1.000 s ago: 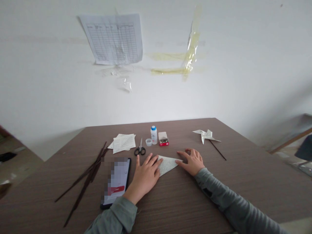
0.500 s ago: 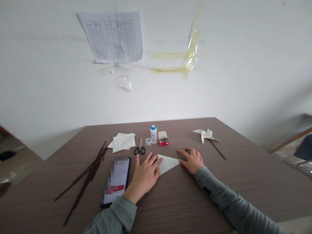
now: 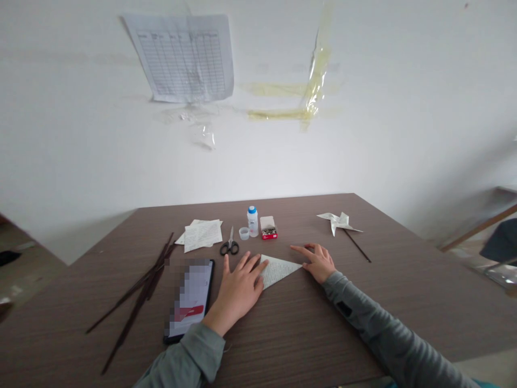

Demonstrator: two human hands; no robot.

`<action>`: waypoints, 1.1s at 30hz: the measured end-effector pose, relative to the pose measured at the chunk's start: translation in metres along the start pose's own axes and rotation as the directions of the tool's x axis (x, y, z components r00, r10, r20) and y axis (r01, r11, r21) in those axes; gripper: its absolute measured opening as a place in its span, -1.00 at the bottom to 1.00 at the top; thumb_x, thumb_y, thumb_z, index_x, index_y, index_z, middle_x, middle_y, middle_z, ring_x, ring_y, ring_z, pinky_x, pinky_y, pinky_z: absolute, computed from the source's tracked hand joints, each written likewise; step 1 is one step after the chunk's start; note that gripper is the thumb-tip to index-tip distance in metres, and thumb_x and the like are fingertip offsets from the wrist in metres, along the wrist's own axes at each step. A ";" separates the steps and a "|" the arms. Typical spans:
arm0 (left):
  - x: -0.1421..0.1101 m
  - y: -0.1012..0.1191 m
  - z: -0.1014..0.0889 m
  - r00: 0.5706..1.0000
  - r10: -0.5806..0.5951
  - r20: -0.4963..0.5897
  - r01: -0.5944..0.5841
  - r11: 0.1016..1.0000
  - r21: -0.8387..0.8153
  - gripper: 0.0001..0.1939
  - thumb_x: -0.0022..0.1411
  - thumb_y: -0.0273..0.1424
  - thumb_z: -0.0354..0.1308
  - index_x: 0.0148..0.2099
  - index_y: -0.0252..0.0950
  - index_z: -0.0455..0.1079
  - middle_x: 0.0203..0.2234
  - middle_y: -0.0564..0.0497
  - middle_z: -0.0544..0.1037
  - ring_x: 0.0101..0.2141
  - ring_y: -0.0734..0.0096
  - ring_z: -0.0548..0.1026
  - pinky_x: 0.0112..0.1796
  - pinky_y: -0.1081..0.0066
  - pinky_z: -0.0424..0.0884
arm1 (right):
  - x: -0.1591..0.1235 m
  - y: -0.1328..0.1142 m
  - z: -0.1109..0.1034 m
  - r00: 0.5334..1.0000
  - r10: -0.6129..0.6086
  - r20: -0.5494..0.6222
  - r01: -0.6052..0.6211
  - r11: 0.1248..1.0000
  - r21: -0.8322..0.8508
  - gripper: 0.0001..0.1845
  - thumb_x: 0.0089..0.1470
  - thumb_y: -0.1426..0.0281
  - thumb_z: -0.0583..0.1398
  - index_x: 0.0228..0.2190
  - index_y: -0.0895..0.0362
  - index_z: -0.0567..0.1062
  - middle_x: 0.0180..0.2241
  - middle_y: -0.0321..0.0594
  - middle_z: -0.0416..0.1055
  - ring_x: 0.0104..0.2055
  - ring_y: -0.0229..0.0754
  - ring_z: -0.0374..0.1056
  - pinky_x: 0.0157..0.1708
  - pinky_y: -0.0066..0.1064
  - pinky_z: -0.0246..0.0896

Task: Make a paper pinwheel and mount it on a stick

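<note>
A sheet of written paper folded into a triangle (image 3: 277, 270) lies flat on the table, its sharp corner pointing right. My left hand (image 3: 241, 285) rests palm down with spread fingers on the triangle's left side, hiding part of that edge. At the right corner is my right hand (image 3: 319, 263), its thumb at the tip and its index finger stretched out to the left above the table. Black-handled scissors (image 3: 230, 247) lie just beyond my left fingers. A small red box of pins (image 3: 269, 231) sits behind the triangle.
Left of my left hand lies a phone (image 3: 189, 302), with dark sticks (image 3: 139, 302) beyond it. Paper sheets (image 3: 202, 235), a small clear cup (image 3: 244, 233) and a blue-capped bottle (image 3: 252, 222) stand toward the wall. A paper pinwheel (image 3: 340, 222) on a stick lies back right.
My right thumb has shifted slightly off the triangle's right corner, so more of the tip shows. My left hand stays on the paper. The whole view has moved a little.
</note>
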State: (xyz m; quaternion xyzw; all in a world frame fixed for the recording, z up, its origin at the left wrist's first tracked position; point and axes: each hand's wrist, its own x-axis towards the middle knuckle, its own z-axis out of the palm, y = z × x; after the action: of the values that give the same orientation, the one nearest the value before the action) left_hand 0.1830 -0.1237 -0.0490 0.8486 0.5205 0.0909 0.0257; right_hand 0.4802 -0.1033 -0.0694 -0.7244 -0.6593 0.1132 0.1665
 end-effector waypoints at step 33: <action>0.000 0.000 0.008 1.000 -0.026 -0.003 0.026 1.000 0.008 -0.32 0.81 -0.43 0.10 0.76 0.15 0.58 0.74 -0.11 0.59 0.78 -0.35 0.39 0.70 -0.87 0.08 | -0.002 0.002 -0.010 0.994 -0.107 0.036 0.108 0.994 -0.005 -0.19 0.43 0.54 0.24 0.41 -0.45 0.85 0.59 -0.28 0.65 0.70 0.29 0.44 0.74 0.35 0.31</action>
State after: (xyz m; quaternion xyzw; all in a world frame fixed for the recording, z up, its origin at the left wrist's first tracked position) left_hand 0.1841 -0.1232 -0.0565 0.8418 0.5317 0.0899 0.0229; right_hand 0.4854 -0.1062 -0.0614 -0.6863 -0.7006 0.1148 0.1580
